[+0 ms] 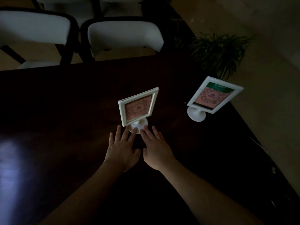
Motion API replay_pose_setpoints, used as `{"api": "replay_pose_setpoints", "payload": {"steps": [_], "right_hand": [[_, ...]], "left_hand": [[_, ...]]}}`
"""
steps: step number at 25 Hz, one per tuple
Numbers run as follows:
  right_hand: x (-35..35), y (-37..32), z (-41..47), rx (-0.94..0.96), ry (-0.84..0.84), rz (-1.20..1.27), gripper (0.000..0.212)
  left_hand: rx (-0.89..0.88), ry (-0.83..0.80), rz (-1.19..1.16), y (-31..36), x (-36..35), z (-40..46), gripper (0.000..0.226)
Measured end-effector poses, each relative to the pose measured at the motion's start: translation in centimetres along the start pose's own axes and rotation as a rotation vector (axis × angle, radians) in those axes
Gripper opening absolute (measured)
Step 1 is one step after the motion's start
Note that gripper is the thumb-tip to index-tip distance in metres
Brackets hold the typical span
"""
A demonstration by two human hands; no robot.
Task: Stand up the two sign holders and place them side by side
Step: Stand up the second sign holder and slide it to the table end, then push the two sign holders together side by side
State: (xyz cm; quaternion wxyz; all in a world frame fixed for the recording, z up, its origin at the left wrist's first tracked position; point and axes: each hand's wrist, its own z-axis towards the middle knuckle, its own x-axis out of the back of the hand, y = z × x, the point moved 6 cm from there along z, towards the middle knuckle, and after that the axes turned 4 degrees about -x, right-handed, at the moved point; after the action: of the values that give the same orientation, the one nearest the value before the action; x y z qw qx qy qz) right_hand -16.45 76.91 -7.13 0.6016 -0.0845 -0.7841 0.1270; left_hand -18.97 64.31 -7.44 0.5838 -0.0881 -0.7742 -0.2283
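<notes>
Two white sign holders stand upright on a dark table (pixel 65 103), each with a pink printed card in its frame and a round foot. The smaller sign holder (pixel 138 106) is in the middle of the table. A larger sign holder (pixel 214 95), green-banded at its top, stands well apart to the right, near the table's right edge. My left hand (pixel 123 148) and my right hand (pixel 155 148) lie flat side by side just in front of the smaller holder. Their spread fingertips touch its round foot. Neither hand grips anything.
White chairs with dark frames (pixel 125 36) line the far side of the table. A potted green plant (pixel 217 51) stands on the floor beyond the table's far right corner. A pale glare (pixel 8 159) lies on the tabletop at the left.
</notes>
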Motion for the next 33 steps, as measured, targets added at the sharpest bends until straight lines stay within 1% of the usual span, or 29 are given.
{"api": "replay_pose_setpoints", "payload": {"steps": [12, 21, 24, 28, 30, 33], "right_hand": [[2.1, 9.4, 0.3, 0.022, 0.05, -0.018, 0.071], [3.3, 13.8, 0.4, 0.04, 0.048, -0.053, 0.074], [3.6, 14.2, 0.4, 0.057, 0.043, -0.074, 0.074], [4.9, 14.1, 0.1, 0.036, 0.052, 0.004, 0.07], [6.8, 13.8, -0.8, 0.03, 0.106, 0.049, 0.064], [11.3, 13.5, -2.6, 0.026, 0.245, 0.085, 0.05]], "left_hand": [[-0.002, 0.018, -0.027, 8.2, -1.5, 5.1, 0.082], [0.026, 0.022, -0.012, 12.2, -2.1, 7.3, 0.084], [0.038, 0.004, -0.007, 12.6, -2.3, 7.5, 0.083], [0.01, -0.008, -0.045, 12.1, -1.2, 6.9, 0.078], [0.009, 0.026, -0.118, 11.4, 0.2, 6.0, 0.076], [0.073, 0.07, -0.26, 8.8, 3.1, 4.5, 0.071]]}}
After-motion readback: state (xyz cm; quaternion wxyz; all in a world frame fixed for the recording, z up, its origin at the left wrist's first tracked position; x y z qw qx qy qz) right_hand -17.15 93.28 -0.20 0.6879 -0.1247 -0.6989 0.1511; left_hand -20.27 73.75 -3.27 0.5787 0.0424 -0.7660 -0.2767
